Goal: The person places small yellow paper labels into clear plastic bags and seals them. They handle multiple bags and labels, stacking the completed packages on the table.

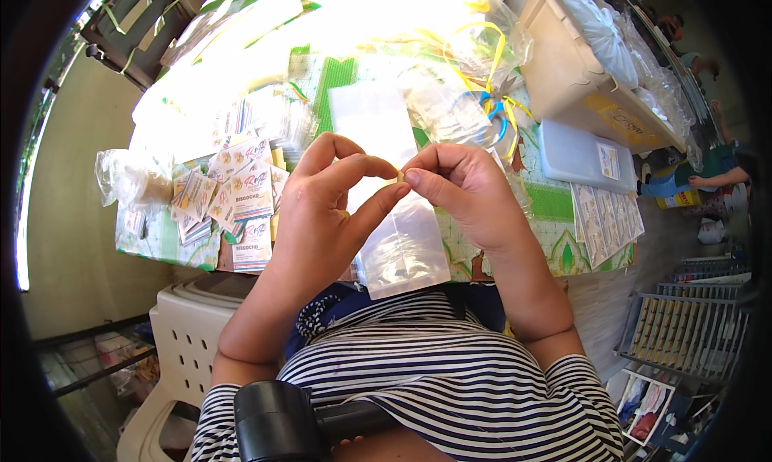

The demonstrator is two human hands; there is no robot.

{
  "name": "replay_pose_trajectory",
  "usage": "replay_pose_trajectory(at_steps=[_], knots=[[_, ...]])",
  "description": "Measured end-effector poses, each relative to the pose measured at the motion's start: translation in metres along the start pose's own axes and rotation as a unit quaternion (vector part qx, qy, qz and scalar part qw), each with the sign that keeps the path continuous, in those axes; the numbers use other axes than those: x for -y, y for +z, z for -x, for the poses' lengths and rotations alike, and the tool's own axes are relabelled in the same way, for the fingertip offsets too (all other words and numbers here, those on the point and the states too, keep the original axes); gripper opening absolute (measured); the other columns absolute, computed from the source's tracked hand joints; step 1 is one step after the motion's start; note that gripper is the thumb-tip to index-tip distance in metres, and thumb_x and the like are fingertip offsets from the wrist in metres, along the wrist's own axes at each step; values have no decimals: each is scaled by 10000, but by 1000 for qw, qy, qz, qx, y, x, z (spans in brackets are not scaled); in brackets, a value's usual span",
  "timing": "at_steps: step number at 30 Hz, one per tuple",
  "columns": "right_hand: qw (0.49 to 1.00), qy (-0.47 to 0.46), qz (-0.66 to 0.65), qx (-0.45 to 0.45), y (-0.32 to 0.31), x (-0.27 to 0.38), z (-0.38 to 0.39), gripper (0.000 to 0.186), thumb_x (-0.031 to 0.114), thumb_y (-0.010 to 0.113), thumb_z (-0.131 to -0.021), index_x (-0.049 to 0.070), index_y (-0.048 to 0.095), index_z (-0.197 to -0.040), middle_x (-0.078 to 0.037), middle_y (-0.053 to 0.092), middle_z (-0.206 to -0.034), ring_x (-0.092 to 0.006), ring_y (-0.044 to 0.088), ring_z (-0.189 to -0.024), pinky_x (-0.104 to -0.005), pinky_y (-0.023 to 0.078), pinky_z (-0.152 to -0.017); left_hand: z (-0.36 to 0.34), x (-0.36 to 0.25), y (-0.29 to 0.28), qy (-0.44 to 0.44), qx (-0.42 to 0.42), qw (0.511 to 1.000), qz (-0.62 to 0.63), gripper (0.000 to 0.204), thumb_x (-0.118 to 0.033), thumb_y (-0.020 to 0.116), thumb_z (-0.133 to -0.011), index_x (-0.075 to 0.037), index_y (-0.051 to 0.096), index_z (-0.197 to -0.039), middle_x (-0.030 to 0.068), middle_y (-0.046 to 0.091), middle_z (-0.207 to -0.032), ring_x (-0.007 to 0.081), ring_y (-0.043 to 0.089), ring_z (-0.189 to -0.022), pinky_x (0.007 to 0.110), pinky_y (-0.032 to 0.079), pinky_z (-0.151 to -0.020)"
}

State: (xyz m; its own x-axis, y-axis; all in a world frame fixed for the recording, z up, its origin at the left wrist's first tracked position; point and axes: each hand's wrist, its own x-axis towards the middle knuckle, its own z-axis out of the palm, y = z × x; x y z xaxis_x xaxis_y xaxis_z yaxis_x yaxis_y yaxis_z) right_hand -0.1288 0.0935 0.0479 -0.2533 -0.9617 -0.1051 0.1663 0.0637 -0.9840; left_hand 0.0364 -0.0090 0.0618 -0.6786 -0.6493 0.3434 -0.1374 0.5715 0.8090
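My left hand (326, 213) and my right hand (465, 190) meet fingertip to fingertip over the table, pinching a small yellowish strip (400, 174) between them. A clear plastic bag (402, 249) hangs below the fingers; which hand holds it I cannot tell. Another flat clear bag (371, 118) lies on the table just behind the hands. Printed paper labels (241, 193) are spread in a pile left of my left hand.
A table with a green patterned cloth (555, 201) holds clear bags tied with yellow ribbon (482, 56), a beige plastic crate (567, 68), a clear lidded box (575, 152) and sheets of labels (607, 217). A white plastic chair (189, 333) stands at my left. Wire racks (683, 325) at right.
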Motion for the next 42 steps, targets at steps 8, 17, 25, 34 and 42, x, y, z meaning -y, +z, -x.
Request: replay_pose_trajectory(at_steps=[8, 17, 25, 34, 42], knots=[[999, -27, -18, -13, 7, -12, 2, 150, 107, 664, -922, -29, 683, -982, -7, 665, -831, -19, 558, -707, -172, 455, -630, 2, 7, 2, -34, 24, 998, 54, 136, -107, 803, -795, -34, 732, -885, -40, 449, -814, 17, 300, -595, 201, 220, -523], [999, -35, -17, -15, 6, -13, 1, 147, 114, 678, -912, -26, 685, -953, -2, 654, -804, -22, 556, -702, -175, 455, -629, 5, 1, 5, -16, 8, 1000, 21, 123, -81, 788, -768, -42, 730, -869, 5, 488, -768, 87, 398, -584, 262, 321, -493], [998, -33, 22, -48, 9, -20, -1, 135, 124, 689, -896, -8, 678, -925, 33, 618, -751, -3, 489, -630, -174, 415, -567, 4, 3, 4, -15, 10, 1000, 6, 102, -52, 752, -752, -30, 703, -839, 31, 487, -776, 121, 415, -572, 270, 348, -506], [992, -96, 51, -65, 5, -40, -18, 163, 170, 612, -929, 18, 632, -873, 62, 513, -697, -1, 424, -622, -191, 350, -526, -1, 1, 4, 295, 60, 951, 64, 111, 48, 585, -754, -37, 555, -819, 266, 572, -1262, 152, 495, -600, 251, 431, -590], [991, 3, -111, -77, -15, -42, -15, 88, 121, 539, -929, 50, 587, -911, 49, 472, -708, -47, 398, -629, -199, 340, -598, -5, 29, 0, 136, -193, 954, 184, 259, 70, 585, -889, -78, 375, -857, 31, 439, -801, 82, 347, -671, 203, 309, -620]])
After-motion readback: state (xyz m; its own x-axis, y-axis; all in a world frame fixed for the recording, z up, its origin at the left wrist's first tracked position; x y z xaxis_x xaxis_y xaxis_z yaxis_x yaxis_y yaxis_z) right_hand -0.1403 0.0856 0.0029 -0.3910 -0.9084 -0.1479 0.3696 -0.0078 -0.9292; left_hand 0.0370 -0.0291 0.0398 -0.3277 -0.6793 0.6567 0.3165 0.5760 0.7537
